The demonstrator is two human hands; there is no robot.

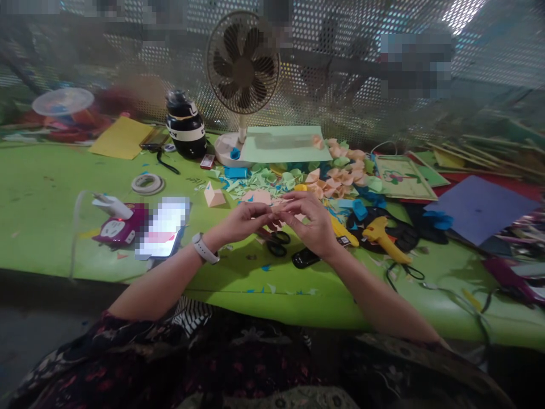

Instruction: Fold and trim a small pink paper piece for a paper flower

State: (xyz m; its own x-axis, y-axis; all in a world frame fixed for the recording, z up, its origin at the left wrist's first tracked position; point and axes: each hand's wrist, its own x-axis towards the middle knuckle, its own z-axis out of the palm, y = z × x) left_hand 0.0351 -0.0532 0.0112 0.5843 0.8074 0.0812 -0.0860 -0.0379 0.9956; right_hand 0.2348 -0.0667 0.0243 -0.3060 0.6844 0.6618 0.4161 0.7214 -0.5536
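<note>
Just beyond the scissors (pixel 277 244) near the front edge of the table (pixel 42 227), my left hand (pixel 242 220) and right hand (pixel 314 226) pinch what looks like a peach paper piece (pixel 278 208), best held lightly against creasing.

Fan (pixel 243 72): grey-brown. Beneath it: lime-green table (pixel 46 199). Left of it: black bottle (pixel 187 149), white-banded; yellow sheet (pixel 123 138). Right of it: peach paper petals (pixel 332 186); violet sheet (pixel 481 207); yellow glue gun (pixel 385 238). Nearer than it: white watch (pixel 204 249); black-and-white striped cloth (pixel 193 315).

The green table (pixel 51 210) (flecked with paper scraps (pixel 266 267)) bears a fan (pixel 243 72), dark bottle (pixel 187 133) and tape roll (pixel 149 192).
</note>
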